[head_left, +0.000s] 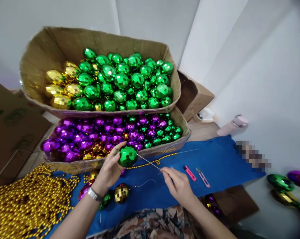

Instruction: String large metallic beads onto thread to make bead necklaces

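My left hand [112, 167] is closed around a shiny green mirrored ball ornament [128, 156], held above the blue cloth. From the ball's right side a thin pale string [148, 161] runs taut to my right hand [177, 182], whose fingertips pinch its end. Below my left wrist, a gold mirrored ball [121, 193] lies on the cloth, with a thin thread curling away to its right. Beside it sit a green ball [105, 201] and a purple ball [85, 191], both partly hidden by my left forearm.
A large carton [175, 89] of green and gold balls stands behind a lower carton [187, 134] of purple, green and gold ones. Gold bead strands [33, 202] heap at left. On the blue cloth [222, 156] lie a pink cutter [190, 173] and thread snips [203, 177]. A pink bottle [232, 125] stands behind.
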The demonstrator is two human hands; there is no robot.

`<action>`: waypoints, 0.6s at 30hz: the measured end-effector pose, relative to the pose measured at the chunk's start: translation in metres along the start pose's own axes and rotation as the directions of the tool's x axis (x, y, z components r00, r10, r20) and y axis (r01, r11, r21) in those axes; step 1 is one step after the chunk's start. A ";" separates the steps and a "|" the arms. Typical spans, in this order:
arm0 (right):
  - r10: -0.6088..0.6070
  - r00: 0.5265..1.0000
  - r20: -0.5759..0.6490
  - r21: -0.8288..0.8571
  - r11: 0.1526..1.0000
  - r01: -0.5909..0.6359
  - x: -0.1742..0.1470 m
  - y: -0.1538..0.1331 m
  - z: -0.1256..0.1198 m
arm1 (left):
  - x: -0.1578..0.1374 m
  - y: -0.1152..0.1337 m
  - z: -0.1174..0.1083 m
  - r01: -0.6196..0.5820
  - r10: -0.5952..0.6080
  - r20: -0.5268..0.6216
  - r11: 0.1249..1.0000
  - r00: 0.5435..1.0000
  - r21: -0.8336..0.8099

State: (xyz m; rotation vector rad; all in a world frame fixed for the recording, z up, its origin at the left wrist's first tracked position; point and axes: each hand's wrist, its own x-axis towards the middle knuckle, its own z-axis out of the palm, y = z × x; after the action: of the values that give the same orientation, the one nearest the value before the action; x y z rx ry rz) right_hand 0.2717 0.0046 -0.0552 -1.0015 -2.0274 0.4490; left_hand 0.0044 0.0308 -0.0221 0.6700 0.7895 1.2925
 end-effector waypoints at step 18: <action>-0.055 0.995 0.082 -0.138 0.988 0.065 0.000 0.000 -0.005 | -0.011 -0.002 -0.014 0.024 -0.024 -0.033 0.999 0.999 0.027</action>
State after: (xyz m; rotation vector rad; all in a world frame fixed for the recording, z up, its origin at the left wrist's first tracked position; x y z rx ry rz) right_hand 0.2755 0.0042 -0.0522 -1.0178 -2.1777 0.3208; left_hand -0.0066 0.0199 -0.0306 0.6605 0.8410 1.2757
